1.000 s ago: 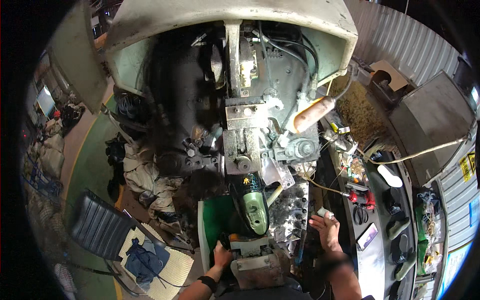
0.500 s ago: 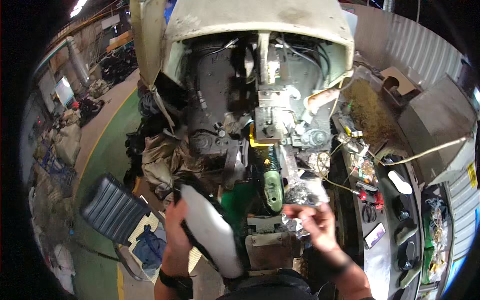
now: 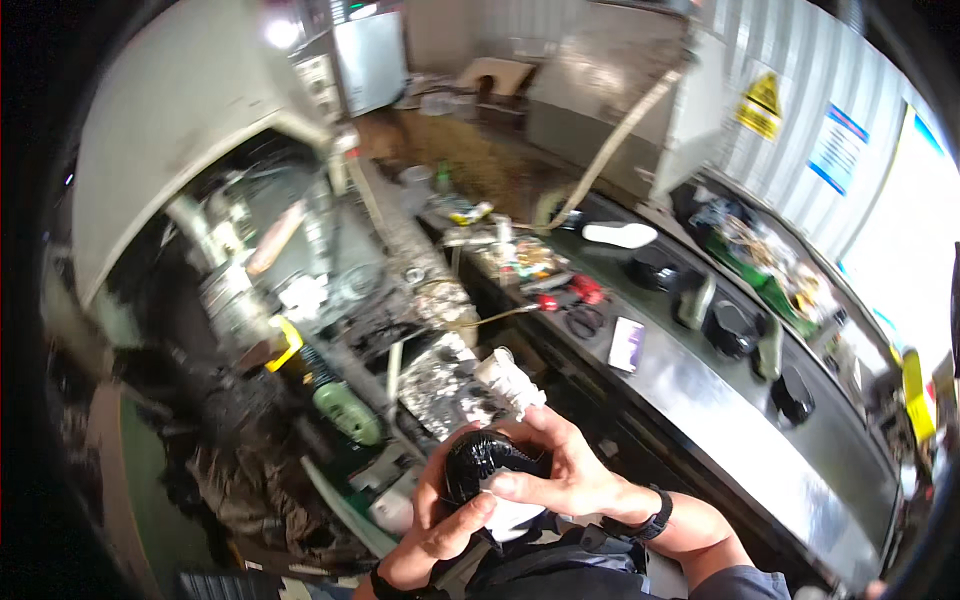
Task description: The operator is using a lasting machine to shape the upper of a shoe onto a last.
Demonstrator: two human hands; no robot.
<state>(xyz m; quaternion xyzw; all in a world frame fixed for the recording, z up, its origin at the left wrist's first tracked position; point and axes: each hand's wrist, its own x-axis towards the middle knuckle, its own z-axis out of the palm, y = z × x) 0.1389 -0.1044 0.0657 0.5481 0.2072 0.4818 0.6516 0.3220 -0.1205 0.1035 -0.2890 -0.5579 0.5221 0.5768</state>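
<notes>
Close to my body, both my hands are wrapped around a shoe with a glossy black, rounded end (image 3: 478, 455) and a white face. My left hand (image 3: 440, 520) grips its left side, thumb pressed on the edge. My right hand (image 3: 560, 470) closes on the other side, with its thumb lying over the white part. A crumpled whitish wad (image 3: 508, 382) shows just beyond my right fingers; I cannot tell whether they touch it. Left of my hands, a green shoe-shaped form (image 3: 348, 413) sits on the machine (image 3: 180, 130), below a yellow bracket (image 3: 287, 345).
To the right runs a dark conveyor belt (image 3: 640, 265) carrying a white sole (image 3: 620, 235), several black shoes and greenish forms. A metal ledge (image 3: 700, 420) beside it bears a phone (image 3: 626, 345) and a red tool (image 3: 585, 290). Crumpled foil (image 3: 435, 385) covers part of the machine.
My view has swung to the right. The shoe, held by my left hand alone before, is now between both hands near my body. My right hand has left the foil-like scrap by the green form.
</notes>
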